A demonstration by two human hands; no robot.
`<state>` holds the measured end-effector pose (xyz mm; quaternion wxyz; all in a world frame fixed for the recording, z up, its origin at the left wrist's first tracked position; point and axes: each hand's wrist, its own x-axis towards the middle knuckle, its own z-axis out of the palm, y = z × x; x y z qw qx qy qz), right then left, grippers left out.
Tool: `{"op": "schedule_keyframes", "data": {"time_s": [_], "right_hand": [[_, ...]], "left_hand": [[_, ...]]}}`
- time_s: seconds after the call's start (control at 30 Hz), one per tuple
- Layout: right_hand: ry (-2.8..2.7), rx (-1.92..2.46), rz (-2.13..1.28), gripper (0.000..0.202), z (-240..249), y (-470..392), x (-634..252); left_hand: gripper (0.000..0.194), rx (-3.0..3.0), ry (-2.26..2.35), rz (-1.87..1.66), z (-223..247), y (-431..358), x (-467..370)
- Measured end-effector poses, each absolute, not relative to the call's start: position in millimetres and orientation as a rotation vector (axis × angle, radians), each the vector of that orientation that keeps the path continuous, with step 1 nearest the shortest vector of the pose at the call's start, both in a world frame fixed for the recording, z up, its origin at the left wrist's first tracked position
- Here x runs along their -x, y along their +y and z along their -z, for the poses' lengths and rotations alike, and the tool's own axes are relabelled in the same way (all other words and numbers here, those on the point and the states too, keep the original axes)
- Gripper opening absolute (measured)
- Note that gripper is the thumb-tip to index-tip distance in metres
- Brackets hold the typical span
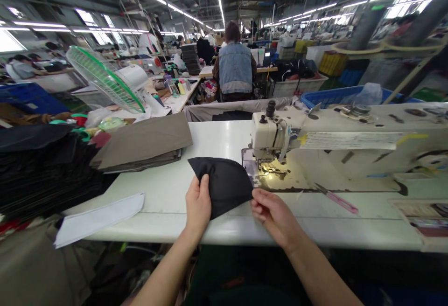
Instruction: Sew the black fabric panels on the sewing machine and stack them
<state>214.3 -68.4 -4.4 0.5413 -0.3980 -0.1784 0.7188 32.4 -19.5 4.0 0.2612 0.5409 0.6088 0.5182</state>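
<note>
A black fabric piece [227, 184] with a curved upper edge hangs between my two hands over the front of the white table. My left hand [199, 203] grips its left side, thumb on top. At its right corner my right hand [271, 210] pinches the edge between thumb and fingers. Just behind and to the right is the sewing machine [268, 133], its needle area lit; the cloth's right edge is close to the metal plate [250, 168]. Pink-handled snips [341, 201] lie on the table right of my right hand.
Olive-grey fabric pieces [147, 140] are stacked at the left, beside a black fabric pile [45, 166]. A white strip [100, 219] lies near the front edge. Behind are a fan [105, 79], a blue basket [329, 95] and a seated person [235, 66].
</note>
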Motion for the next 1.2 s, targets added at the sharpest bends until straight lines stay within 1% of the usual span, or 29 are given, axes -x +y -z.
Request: {"op": "schedule_keyframes", "data": {"time_s": [0.07,0.13,0.27,0.33,0.4,0.53,0.63,0.7,0.77,0.83,0.93,1.03,1.07,1.17,1.2], "right_hand": [[-0.389,0.954,-1.696,0.05,3,-66,-218],[-0.504,1.042,-1.614,0.049,4,-63,-224],[-0.918,1.357,-1.217,0.055,11,-58,-239],[-1.029,1.474,-1.026,0.058,17,-59,-246],[-1.086,1.549,-0.929,0.059,22,-62,-251],[-1.15,1.608,-0.896,0.057,32,-67,-256],[-1.173,1.62,-0.896,0.059,37,-66,-254],[-1.173,1.631,-0.885,0.06,40,-65,-253],[-1.171,1.643,-0.877,0.061,43,-63,-253],[-1.181,1.644,-0.872,0.061,46,-63,-253],[-1.197,1.626,-0.861,0.058,50,-64,-255],[-1.231,1.624,-0.87,0.055,53,-64,-259],[-1.247,1.629,-0.881,0.055,53,-64,-260],[-1.269,1.646,-0.902,0.055,54,-63,-263],[-1.267,1.652,-0.901,0.056,54,-63,-263]], "left_hand": [[0.038,-1.425,1.612,-1.397,-2,-15,-33],[0.04,-1.379,1.545,-1.377,1,-10,-33],[0.043,-1.295,1.429,-1.334,7,-3,-32],[0.043,-1.258,1.394,-1.351,9,0,-31],[0.043,-1.253,1.367,-1.33,7,5,-29],[0.041,-1.35,1.351,-1.123,-10,45,-30],[0.037,-1.414,1.39,-1.15,-34,103,-37],[0.04,-1.454,1.444,-1.175,-50,144,-45],[0.043,-1.513,1.5,-1.125,-60,176,-52],[0.043,-1.6,1.558,-1.028,-61,191,-57],[0.033,-1.803,1.636,-0.864,-54,180,-53],[0.013,-2.061,1.723,-0.739,-55,148,-27],[0.014,-2.143,1.766,-0.705,-59,136,-14],[0.029,-2.327,1.956,-0.587,-79,112,31],[0.03,-2.365,2.019,-0.525,-86,108,46]]}}
